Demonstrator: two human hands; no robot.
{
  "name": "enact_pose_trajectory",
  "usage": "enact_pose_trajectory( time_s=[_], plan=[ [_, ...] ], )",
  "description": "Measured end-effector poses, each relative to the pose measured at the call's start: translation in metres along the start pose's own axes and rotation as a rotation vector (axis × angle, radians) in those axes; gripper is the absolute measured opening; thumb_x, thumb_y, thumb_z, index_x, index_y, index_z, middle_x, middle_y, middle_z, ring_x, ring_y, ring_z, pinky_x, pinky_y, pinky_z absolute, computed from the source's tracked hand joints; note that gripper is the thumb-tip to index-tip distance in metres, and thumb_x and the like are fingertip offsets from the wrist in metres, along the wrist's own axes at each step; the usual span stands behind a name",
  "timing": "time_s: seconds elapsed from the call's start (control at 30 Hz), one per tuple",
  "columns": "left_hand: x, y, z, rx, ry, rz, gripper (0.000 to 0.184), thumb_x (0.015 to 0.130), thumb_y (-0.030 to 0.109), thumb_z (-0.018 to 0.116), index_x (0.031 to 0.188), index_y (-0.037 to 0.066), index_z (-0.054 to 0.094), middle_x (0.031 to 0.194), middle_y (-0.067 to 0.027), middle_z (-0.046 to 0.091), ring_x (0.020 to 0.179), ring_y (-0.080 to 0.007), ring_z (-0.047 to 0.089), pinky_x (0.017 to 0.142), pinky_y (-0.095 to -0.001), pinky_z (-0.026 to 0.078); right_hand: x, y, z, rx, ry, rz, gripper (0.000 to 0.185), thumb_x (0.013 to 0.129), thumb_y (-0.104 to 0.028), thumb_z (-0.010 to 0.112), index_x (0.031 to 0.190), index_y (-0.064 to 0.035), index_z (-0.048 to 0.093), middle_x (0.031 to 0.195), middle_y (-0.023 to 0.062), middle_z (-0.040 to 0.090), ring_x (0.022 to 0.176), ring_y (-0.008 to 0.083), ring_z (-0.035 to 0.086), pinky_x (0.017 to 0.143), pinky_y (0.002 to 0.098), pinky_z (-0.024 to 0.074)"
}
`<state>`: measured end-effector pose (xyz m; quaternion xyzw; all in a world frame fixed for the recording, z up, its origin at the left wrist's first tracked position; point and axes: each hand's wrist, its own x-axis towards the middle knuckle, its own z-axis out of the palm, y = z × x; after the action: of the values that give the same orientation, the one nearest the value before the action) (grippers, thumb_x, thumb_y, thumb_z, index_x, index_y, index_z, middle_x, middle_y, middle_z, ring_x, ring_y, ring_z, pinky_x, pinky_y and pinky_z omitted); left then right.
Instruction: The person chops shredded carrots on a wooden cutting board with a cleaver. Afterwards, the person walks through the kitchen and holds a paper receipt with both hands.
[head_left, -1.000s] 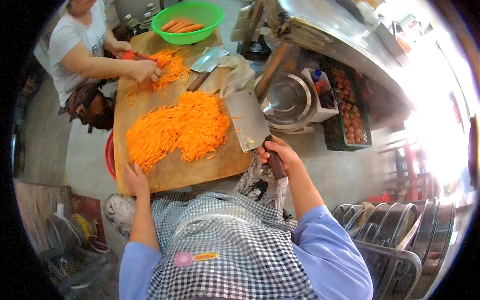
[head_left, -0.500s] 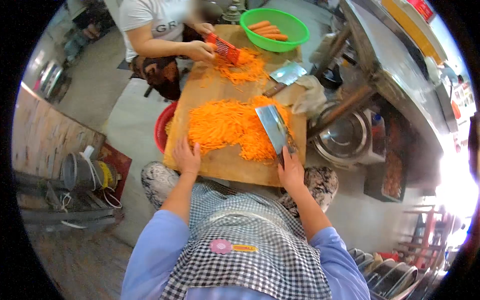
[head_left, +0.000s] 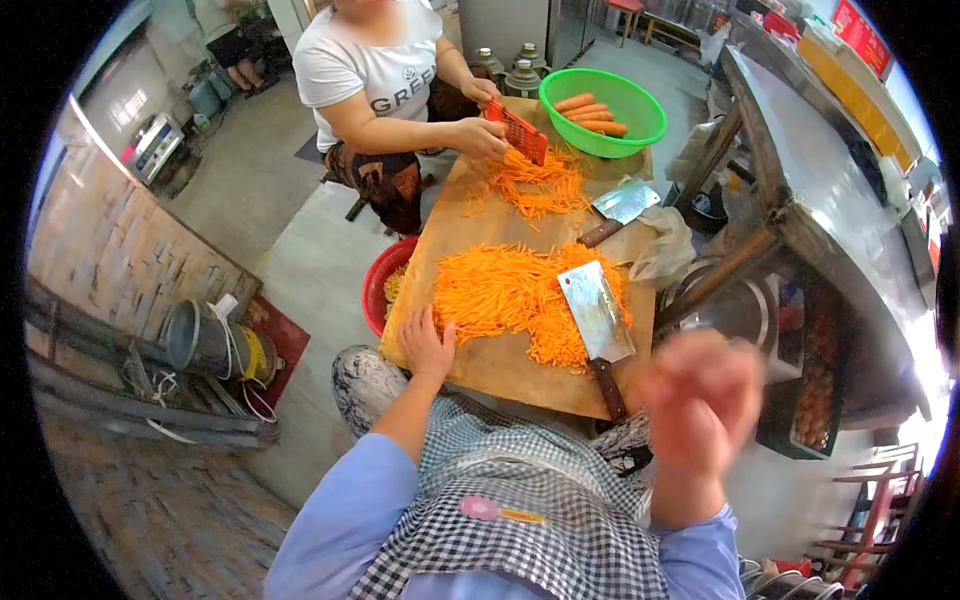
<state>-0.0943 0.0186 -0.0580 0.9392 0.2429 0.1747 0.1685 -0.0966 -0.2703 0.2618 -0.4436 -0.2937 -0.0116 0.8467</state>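
Observation:
My left hand (head_left: 428, 345) lies on the near left edge of the wooden board (head_left: 490, 368), fingers stretched and touching the wood beside a heap of shredded carrot (head_left: 495, 290). My right hand (head_left: 700, 400) is raised off the board, close to the camera and smeared by motion; its fingers look curled, but I cannot tell what is in them. A cleaver (head_left: 597, 310) lies on the right part of the heap, blade on the finer carrot bits and dark handle toward me. Nobody's hand is on it.
Across the board, a person grates carrot with a red grater (head_left: 520, 132) over a second pile (head_left: 545, 185). Another cleaver (head_left: 625, 203) lies by a plastic bag (head_left: 662, 240). A green basin (head_left: 645, 128) holds carrots. A red basket (head_left: 375, 290) stands left, a metal counter (head_left: 810, 130) right.
My right hand has let go of the cleaver and risen toward the camera. The cleaver now rests on the carrot. My left hand stays on the board. The view has shifted.

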Motion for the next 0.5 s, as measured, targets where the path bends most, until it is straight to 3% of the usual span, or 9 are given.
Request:
enact_pose_trajectory(
  time_s=[0.1, 0.2, 0.3, 0.5],
  plan=[
    [0.001, -0.002, 0.001, -0.028, 0.010, 0.014, 0.058, 0.088, 0.044, 0.049, 0.130, 0.004, 0.043, 0.133, -0.0178, 0.042, 0.128, -0.0331, 0.033, 0.108, -0.0491, 0.019, 0.000, -0.045, 0.033, 0.387, -0.247, -0.165, 0.016, 0.083, -0.009, 0.060, 0.087, -0.0057, 0.045, 0.081, 0.0135, 0.056, 0.065, 0.0216, 0.055, 0.053, 0.0314, 0.0490],
    [-0.002, -0.001, 0.004, -0.051, 0.006, -0.024, 0.058, 0.088, 0.043, 0.049, 0.130, 0.004, 0.043, 0.134, -0.0175, 0.042, 0.129, -0.0322, 0.032, 0.108, -0.0489, 0.019, 0.011, -0.067, 0.036, 0.455, -0.523, -0.179, 0.012, 0.091, -0.016, 0.051, 0.083, -0.0080, 0.049, 0.084, 0.0131, 0.061, 0.067, 0.0224, 0.059, 0.053, 0.0288, 0.0497],
    [0.000, -0.004, 0.006, -0.023, 0.004, -0.002, 0.057, 0.088, 0.043, 0.049, 0.130, 0.004, 0.043, 0.135, -0.0171, 0.041, 0.129, -0.0317, 0.032, 0.108, -0.0488, 0.018, 0.002, -0.076, 0.046, 0.494, -0.501, -0.170, 0.013, 0.090, -0.011, 0.053, 0.078, -0.0092, 0.051, 0.082, 0.0115, 0.064, 0.068, 0.0214, 0.060, 0.058, 0.0303, 0.0510],
    [-0.003, 0.000, 0.002, 0.001, -0.014, -0.012, 0.057, 0.089, 0.042, 0.049, 0.130, 0.004, 0.043, 0.136, -0.0170, 0.040, 0.130, -0.0319, 0.031, 0.108, -0.0489, 0.019, -0.001, -0.086, 0.051, 0.450, -0.481, -0.081, 0.020, 0.094, -0.014, 0.046, 0.074, -0.0110, 0.051, 0.080, 0.0075, 0.064, 0.066, 0.0189, 0.058, 0.058, 0.0293, 0.0507]
  ],
)
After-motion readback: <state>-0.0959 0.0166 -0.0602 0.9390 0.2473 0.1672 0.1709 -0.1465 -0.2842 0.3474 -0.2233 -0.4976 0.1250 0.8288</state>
